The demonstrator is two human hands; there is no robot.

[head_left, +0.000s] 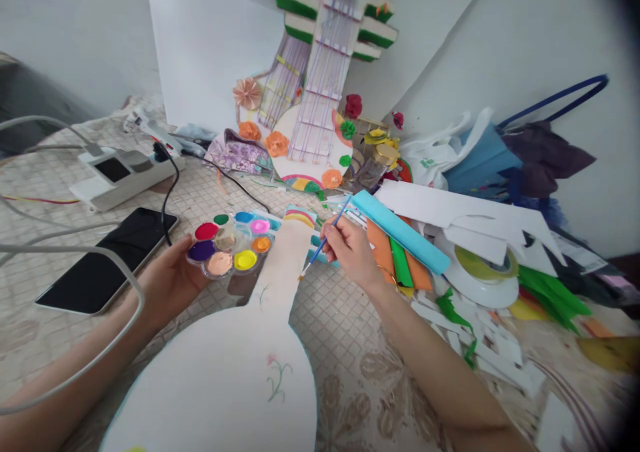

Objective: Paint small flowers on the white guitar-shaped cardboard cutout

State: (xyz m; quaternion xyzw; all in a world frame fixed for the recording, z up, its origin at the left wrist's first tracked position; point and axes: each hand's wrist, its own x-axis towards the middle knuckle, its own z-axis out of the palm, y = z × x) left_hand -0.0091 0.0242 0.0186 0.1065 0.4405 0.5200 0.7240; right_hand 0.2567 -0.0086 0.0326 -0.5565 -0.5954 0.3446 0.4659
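My left hand [176, 269] is closed on the edge of a clear flower-shaped paint palette [231, 244] whose wells hold red, purple, peach, yellow, orange, pink, blue and green paint. A thin blue paintbrush [325, 240] is pinched in the fingers of my right hand [350, 251]. Its tip points down at the right edge of the neck of a white guitar-shaped cutout [225, 365]; whether it touches I cannot tell. Small painted stems and a pink flower show on the cutout, and colored arcs mark the top of its neck.
Behind stands a decorated paper guitar [320, 99] with strings and paper flowers. On the left lie a dark phone [107, 262], a power strip [127, 179] and loose cables. To the right are a blue paper roll [400, 231], a tape roll [480, 269], paper scraps and bags.
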